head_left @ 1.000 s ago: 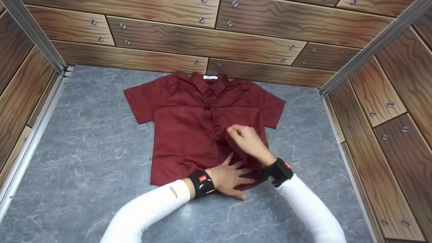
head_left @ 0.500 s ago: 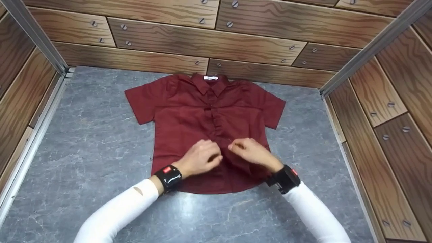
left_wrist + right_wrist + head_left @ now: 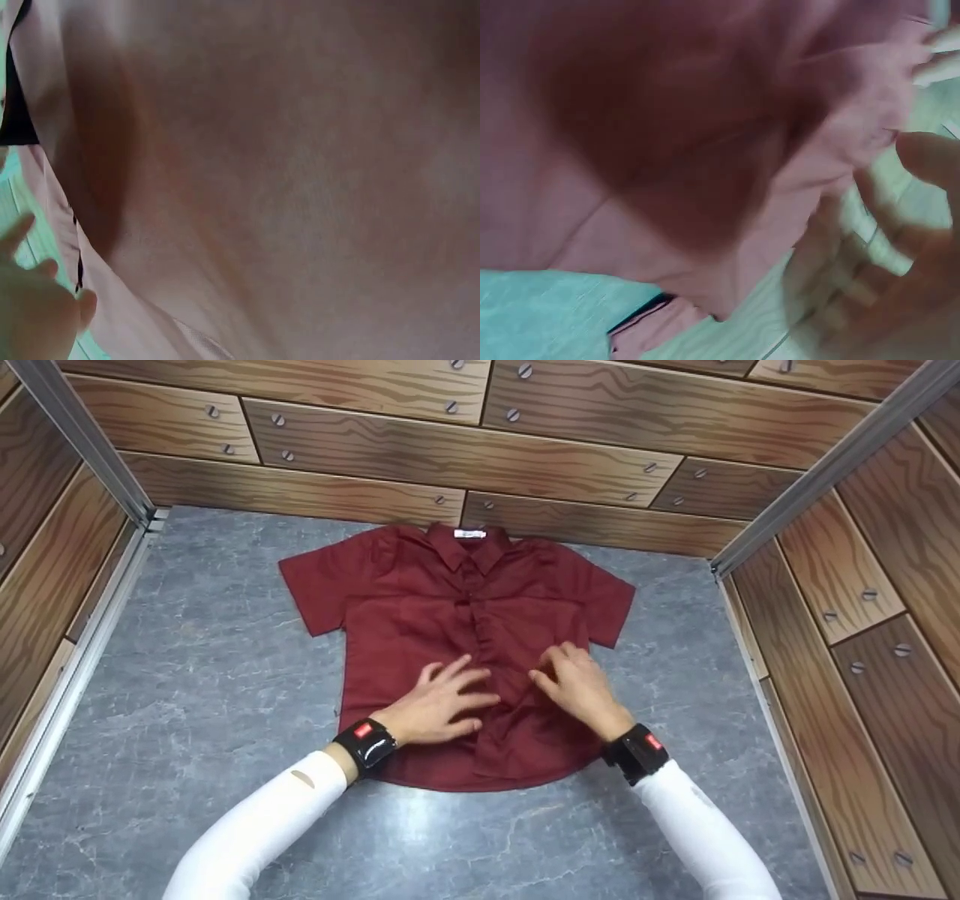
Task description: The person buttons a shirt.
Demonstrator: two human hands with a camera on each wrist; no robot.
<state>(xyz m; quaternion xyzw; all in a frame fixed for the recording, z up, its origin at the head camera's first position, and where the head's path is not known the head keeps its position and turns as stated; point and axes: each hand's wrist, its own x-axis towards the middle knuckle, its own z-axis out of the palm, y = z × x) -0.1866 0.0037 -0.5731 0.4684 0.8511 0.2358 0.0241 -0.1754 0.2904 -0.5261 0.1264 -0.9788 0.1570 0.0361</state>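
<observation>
A dark red short-sleeved button-up shirt (image 3: 405, 637) lies spread out front side up, its collar (image 3: 469, 555) at the far end and its curved hem towards me. Over the lower middle of the shirt is my left hand (image 3: 439, 705), fingers straight and spread, holding nothing. My right hand (image 3: 581, 690) hovers at the lower right part, its fingers loosely bent with nothing between them. The right wrist view shows that hand's thumb (image 3: 926, 157) apart from its fingers, near the cloth. Small creases run across the shirt front beneath the hands.
The shirt rests on a grey marbled tabletop (image 3: 210, 660). Wood-patterned panels (image 3: 360, 442) stand behind it and on both sides, joined by metal corner rails (image 3: 810, 472). The shirt's collar end lies close to the back panel.
My left hand has left the hem on the right and moved left and up, its fingers curling, then spreading. My right hand has shifted a little right and its fingers have loosened.
</observation>
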